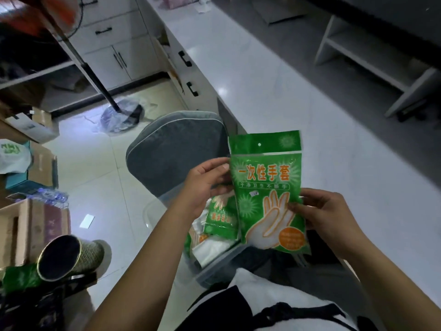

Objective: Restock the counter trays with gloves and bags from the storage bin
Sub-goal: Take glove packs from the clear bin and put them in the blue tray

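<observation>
Both hands hold one green glove packet [267, 187] upright above the clear storage bin [214, 266]: left hand [205, 185] pinching its left edge, right hand [319, 211] gripping its right side. More packets [222, 216] remain in the bin, and no counter tray is visible, so restocking looks barely begun.

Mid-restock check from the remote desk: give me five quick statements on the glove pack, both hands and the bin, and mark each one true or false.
1. Both hands hold the green glove pack. True: the left hand pinches its left edge, the right hand its lower right side.
2. The pack lies flat on the counter. False: it is held up in the air.
3. Another green pack sits in the clear storage bin below. True.
4. The pack is printed with a hand outline. True.
5. The chair cushion is red. False: it is grey.
</observation>
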A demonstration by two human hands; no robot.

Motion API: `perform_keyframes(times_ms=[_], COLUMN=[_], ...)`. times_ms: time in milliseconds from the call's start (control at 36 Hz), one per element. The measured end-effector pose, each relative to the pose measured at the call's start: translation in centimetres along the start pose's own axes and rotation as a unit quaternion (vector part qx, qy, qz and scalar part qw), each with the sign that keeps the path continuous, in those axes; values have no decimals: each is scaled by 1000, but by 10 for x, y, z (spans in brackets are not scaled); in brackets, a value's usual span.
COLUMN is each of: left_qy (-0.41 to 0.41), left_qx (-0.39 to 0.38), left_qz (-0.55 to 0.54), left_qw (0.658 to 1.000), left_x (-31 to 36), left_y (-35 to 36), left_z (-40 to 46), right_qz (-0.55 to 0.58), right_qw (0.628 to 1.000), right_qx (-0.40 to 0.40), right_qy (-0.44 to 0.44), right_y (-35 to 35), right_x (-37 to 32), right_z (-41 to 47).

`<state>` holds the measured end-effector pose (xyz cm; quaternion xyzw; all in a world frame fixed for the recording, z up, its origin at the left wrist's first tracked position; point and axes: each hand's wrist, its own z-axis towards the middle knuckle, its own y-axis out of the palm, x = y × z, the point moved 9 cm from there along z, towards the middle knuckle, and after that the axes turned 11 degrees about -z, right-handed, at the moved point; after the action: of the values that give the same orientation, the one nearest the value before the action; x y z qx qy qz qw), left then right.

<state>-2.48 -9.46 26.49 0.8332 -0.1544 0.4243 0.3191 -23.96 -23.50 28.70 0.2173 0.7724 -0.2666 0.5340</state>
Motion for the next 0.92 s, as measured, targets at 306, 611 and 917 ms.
perform_keyframes(times_ms=[306,611,917], left_qy=[-227,-358,-419], left_qx=[201,244,282], left_qz=[157,83,-88], left_qw=[940,898,859], left_x=[-189,-282,-319], left_y=[-180,-232,-229], left_z=[37,48,69], right_qz=[-116,-251,-280], right_qw=[988,950,929], right_qx=[51,116,173], right_qy=[89,146,170], right_y=[7,19,24], right_x=[58,73,88], right_z=[-18,-41,-72])
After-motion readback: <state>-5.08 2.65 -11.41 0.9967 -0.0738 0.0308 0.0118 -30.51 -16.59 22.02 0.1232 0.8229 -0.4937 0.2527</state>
